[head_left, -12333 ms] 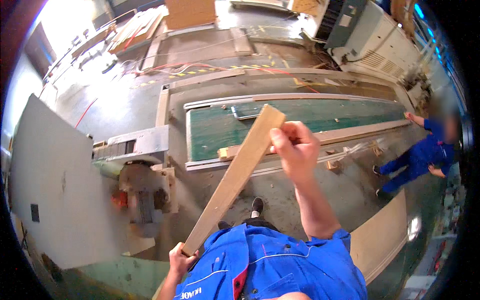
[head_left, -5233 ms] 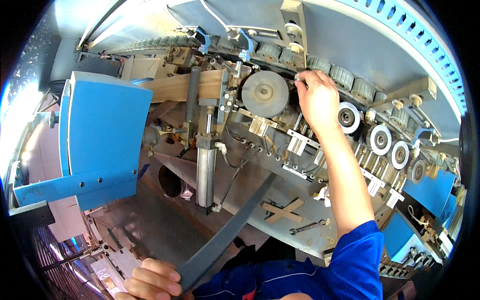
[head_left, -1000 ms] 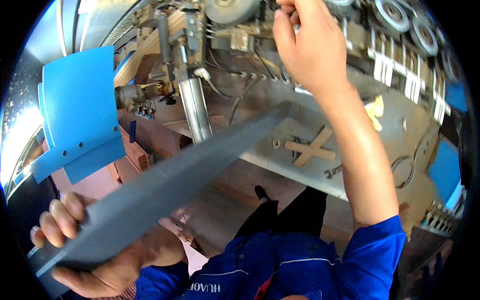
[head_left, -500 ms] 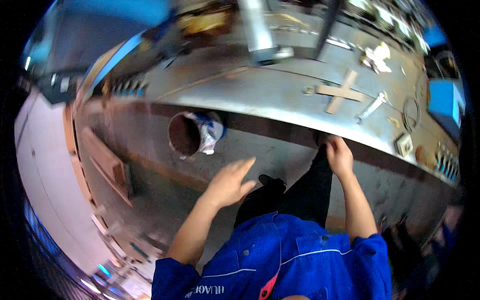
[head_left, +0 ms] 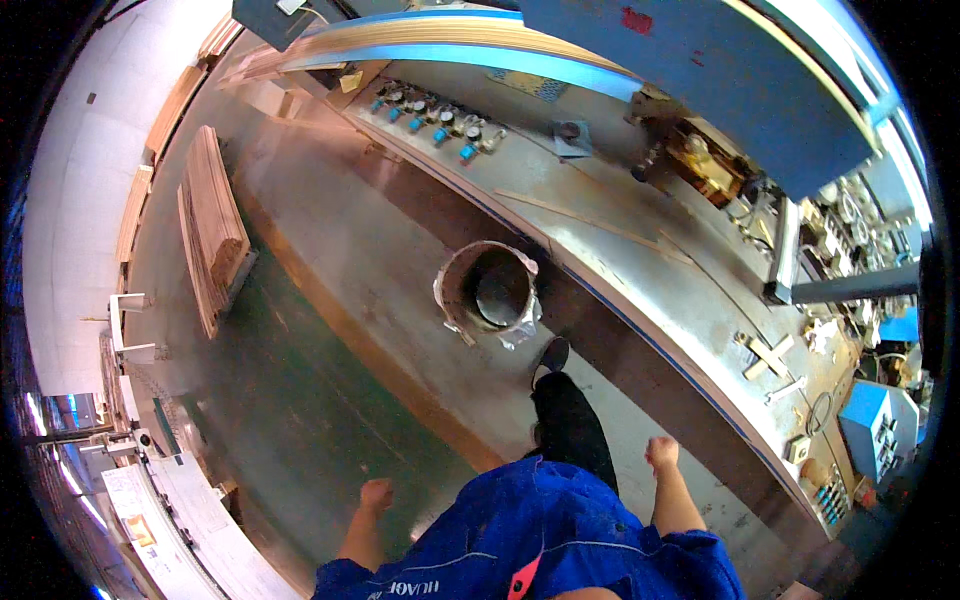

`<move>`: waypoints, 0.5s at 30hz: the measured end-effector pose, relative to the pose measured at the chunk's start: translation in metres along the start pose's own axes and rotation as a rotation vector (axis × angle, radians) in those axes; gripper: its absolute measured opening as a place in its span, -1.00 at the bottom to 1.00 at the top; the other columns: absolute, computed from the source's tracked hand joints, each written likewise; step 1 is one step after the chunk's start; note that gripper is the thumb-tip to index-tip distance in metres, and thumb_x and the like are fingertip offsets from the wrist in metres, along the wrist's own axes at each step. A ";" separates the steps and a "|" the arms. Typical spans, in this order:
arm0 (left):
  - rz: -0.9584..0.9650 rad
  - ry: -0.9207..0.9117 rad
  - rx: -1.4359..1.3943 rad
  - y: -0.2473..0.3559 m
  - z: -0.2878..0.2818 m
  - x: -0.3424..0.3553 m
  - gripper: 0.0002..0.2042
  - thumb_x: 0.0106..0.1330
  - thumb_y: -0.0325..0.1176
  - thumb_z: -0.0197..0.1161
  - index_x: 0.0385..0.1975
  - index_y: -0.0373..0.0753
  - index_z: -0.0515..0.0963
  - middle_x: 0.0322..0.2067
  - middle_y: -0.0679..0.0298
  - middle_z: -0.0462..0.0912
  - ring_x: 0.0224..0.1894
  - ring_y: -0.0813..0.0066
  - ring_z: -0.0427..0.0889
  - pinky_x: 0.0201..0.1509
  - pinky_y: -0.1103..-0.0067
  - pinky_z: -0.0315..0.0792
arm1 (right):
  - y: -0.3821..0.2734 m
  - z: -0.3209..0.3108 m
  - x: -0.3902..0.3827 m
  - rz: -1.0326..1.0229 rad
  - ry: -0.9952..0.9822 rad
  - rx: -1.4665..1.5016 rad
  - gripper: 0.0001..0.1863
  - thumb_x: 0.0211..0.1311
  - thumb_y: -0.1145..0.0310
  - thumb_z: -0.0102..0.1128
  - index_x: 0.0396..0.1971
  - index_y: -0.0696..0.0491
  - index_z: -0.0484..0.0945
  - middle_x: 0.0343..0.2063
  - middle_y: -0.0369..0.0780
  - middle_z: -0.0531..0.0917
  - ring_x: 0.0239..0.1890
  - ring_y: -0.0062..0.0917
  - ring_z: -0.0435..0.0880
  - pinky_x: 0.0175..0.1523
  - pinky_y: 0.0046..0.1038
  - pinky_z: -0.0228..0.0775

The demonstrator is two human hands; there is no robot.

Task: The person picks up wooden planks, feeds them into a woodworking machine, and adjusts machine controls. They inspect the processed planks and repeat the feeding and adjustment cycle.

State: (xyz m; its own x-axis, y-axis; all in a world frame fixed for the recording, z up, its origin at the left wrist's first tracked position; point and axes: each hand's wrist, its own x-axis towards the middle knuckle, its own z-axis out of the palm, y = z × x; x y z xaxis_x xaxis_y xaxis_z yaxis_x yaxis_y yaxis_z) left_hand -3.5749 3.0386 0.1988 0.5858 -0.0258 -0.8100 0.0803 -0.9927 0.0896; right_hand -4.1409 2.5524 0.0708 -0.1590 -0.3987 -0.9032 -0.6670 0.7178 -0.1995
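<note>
Bin (head_left: 456,288) on flr (head_left: 350,260), wood stack (head_left: 210,225) L, bench (head_left: 665,290) R, slats (head_left: 768,357) + spanner (head_left: 786,389) atop bench

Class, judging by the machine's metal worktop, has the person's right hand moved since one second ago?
Yes: the right hand has drawn back from over the metal worktop to outside its front edge.

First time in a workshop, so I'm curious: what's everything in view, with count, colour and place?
Round bin: one, brownish, floor, centre
Board pile: one, brown, left
Long strips: several, tan, top
Metal bench: one, grey, slanting down rightward
Capped fittings: about five, blue, bench's upper end
Wooden cross: one, tan, on bench, right
Wrench: one, silver, below the cross
Box: one, blue, far right
Machine panel: one, blue-grey, top right
Machine parts: many, mixed, right edge
Shirt: one, blue, bottom
Shoe: one clearly, dark, near bin
Left fingers: one hand, bare, blurred, lower left of centre
Right fingers: one hand, bare, lower right of centre
</note>
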 end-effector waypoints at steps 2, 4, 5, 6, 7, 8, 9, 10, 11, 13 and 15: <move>0.140 -0.050 -0.112 0.052 0.004 0.026 -0.68 0.28 -0.14 0.32 -0.15 -0.26 0.68 -0.36 0.17 0.73 -0.32 0.29 0.71 -0.26 0.37 0.56 | -0.077 0.040 0.016 -0.328 0.290 -0.154 -0.77 0.18 0.27 0.22 -0.31 0.14 0.59 -0.33 -0.10 0.74 -0.23 -0.32 0.72 -0.14 -0.28 0.55; 0.299 -0.085 -0.240 0.151 -0.009 0.017 -0.56 0.31 -0.12 0.34 0.06 -0.30 0.59 -0.21 0.24 0.72 -0.19 0.45 0.67 -0.07 0.47 0.55 | -0.168 0.074 0.020 -0.463 0.414 -0.307 -0.70 0.24 0.22 0.20 -0.20 0.16 0.57 -0.23 0.02 0.72 -0.12 -0.03 0.69 0.03 -0.12 0.52; 0.402 -0.083 -0.252 0.204 -0.016 0.013 -0.55 0.33 -0.14 0.33 0.10 -0.31 0.56 -0.16 0.24 0.71 -0.15 0.47 0.65 -0.01 0.50 0.53 | -0.241 0.086 -0.010 -0.366 0.397 -0.317 -0.70 0.24 0.22 0.20 -0.16 0.11 0.57 -0.20 0.02 0.70 -0.09 -0.05 0.68 0.06 -0.10 0.50; 0.514 -0.078 -0.247 0.268 -0.035 0.011 -0.58 0.35 -0.17 0.32 0.09 -0.31 0.57 -0.15 0.25 0.71 -0.13 0.49 0.65 0.02 0.52 0.52 | -0.275 0.104 0.008 -0.494 0.458 -0.343 -0.67 0.23 0.20 0.18 -0.14 0.13 0.58 -0.10 0.04 0.65 0.04 0.00 0.60 0.12 -0.08 0.46; 0.597 -0.067 -0.252 0.309 -0.049 0.004 -0.61 0.38 -0.19 0.31 0.09 -0.30 0.57 -0.15 0.26 0.70 -0.12 0.51 0.64 0.05 0.54 0.51 | -0.339 0.117 -0.019 -0.565 0.507 -0.312 -0.64 0.23 0.20 0.21 -0.07 0.12 0.57 -0.05 0.01 0.63 0.07 -0.03 0.57 0.14 -0.09 0.44; 0.591 -0.100 -0.251 0.344 -0.062 0.010 -0.63 0.39 -0.21 0.30 0.08 -0.30 0.58 -0.15 0.26 0.70 -0.13 0.52 0.64 0.03 0.54 0.51 | -0.376 0.136 -0.014 -0.613 0.589 -0.297 -0.61 0.22 0.19 0.22 -0.04 0.12 0.56 -0.04 -0.01 0.64 0.09 -0.04 0.56 0.17 -0.09 0.41; 0.598 -0.123 -0.253 0.381 -0.074 0.024 -0.65 0.40 -0.23 0.30 0.07 -0.30 0.58 -0.16 0.26 0.70 -0.14 0.52 0.64 0.01 0.54 0.52 | -0.417 0.153 -0.002 -0.673 0.676 -0.271 -0.58 0.22 0.18 0.23 0.00 0.11 0.56 -0.04 -0.03 0.64 0.11 -0.06 0.54 0.20 -0.10 0.38; 0.593 -0.147 -0.254 0.409 -0.085 0.043 -0.66 0.41 -0.25 0.29 0.07 -0.30 0.58 -0.17 0.26 0.70 -0.15 0.52 0.64 -0.01 0.54 0.52 | -0.461 0.169 -0.006 -0.708 0.685 -0.276 -0.54 0.24 0.15 0.23 0.04 0.12 0.54 0.04 -0.03 0.59 0.19 -0.06 0.48 0.27 -0.10 0.31; 0.586 -0.203 -0.318 0.431 -0.091 0.068 -0.66 0.42 -0.25 0.28 0.07 -0.31 0.57 -0.18 0.26 0.70 -0.17 0.53 0.64 -0.04 0.55 0.52 | -0.499 0.184 -0.012 -0.739 0.690 -0.284 -0.50 0.25 0.11 0.23 0.09 0.12 0.52 0.13 -0.03 0.55 0.26 -0.06 0.42 0.33 -0.09 0.24; 0.582 -0.317 -0.441 0.479 -0.101 0.125 -0.67 0.43 -0.25 0.27 0.07 -0.32 0.56 -0.20 0.27 0.69 -0.20 0.55 0.63 -0.09 0.57 0.52 | -0.563 0.216 -0.008 -0.599 0.793 -0.287 -0.42 0.29 0.04 0.21 0.18 0.11 0.45 0.25 0.00 0.44 0.36 -0.06 0.30 0.41 -0.07 0.11; 0.539 -0.383 -0.461 0.551 -0.116 0.170 -0.65 0.46 -0.23 0.24 0.09 -0.33 0.53 -0.20 0.28 0.69 -0.22 0.57 0.62 -0.14 0.60 0.51 | -0.605 0.243 0.019 -0.451 0.878 -0.231 -0.33 0.31 -0.03 0.18 0.27 0.11 0.36 0.34 0.02 0.34 0.43 -0.04 0.19 0.48 -0.05 0.00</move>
State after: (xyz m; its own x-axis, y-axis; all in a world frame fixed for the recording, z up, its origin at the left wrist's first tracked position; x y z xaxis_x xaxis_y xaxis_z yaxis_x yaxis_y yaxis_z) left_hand -3.3373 2.5012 0.1781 0.3284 -0.6088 -0.7222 0.2392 -0.6861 0.6871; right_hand -3.5630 2.2490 0.0821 -0.2745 -0.9506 -0.1447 -0.9068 0.3060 -0.2901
